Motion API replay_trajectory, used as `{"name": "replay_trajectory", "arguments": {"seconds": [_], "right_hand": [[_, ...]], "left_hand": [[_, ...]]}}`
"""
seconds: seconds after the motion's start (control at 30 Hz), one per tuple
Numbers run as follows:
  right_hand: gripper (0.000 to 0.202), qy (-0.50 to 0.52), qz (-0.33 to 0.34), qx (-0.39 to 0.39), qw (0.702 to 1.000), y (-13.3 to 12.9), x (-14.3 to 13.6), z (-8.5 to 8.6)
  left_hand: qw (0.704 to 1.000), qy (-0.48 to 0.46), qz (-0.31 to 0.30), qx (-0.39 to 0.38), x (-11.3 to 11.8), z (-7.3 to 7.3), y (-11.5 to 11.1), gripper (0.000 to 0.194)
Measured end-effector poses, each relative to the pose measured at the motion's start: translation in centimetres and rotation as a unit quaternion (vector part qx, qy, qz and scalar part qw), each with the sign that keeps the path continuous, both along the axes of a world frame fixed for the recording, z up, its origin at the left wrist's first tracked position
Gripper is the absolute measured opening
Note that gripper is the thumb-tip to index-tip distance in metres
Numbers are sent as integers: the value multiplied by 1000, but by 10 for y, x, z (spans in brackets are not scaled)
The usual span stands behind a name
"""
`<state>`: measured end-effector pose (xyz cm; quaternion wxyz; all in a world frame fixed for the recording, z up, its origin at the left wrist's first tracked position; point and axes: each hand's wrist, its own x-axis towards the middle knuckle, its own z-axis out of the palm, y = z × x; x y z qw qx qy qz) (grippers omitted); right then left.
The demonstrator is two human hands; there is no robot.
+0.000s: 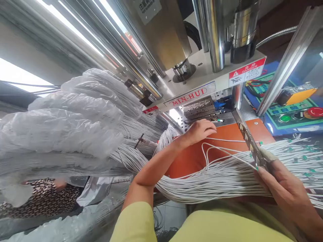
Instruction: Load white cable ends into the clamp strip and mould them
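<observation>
My left hand (pixel 202 130) is palm down just in front of the machine's metal fixture (pixel 199 109), its fingers slightly bent and apart. A white cable runs out from beneath it to the right; no grip on it shows. My right hand (pixel 284 183) is closed around the lower end of a long metal strip (pixel 246 134) with small light-coloured parts along it. A green-tipped cable end (pixel 256 168) lies by the right thumb, against the strip. Beneath is a thick bundle of white cables (pixel 214 183), many with green ends, across an orange board (pixel 185 161).
A press with steel columns (pixel 215 43) and a MIN-HUI label stands ahead. To the right is a blue control panel (pixel 285 124) with green and red buttons. Plastic-wrapped cable bundles (pixel 75 124) fill the left. Patterned clothing of another person (pixel 47 198) shows at lower left.
</observation>
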<state>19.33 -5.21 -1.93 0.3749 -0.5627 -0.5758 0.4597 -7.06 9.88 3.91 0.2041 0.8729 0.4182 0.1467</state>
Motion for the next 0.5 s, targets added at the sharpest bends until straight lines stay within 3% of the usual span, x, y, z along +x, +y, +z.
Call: {"name": "replay_trajectory", "arguments": {"seconds": [0.1, 0.27, 0.4, 0.5], "right_hand": [[57, 42, -7, 14, 999, -2, -3, -6], [54, 53, 7, 49, 997, -2, -10, -8], [54, 72, 9, 50, 996, 1, -13, -2], [53, 95, 9, 33, 995, 2, -12, 1]], "left_hand": [[989, -46, -128, -52, 37, -23, 27, 11], [979, -12, -202, -15, 93, -56, 36, 17], [975, -53, -213, -24, 111, -64, 28, 13], [979, -113, -145, -83, 112, -59, 20, 13]]}}
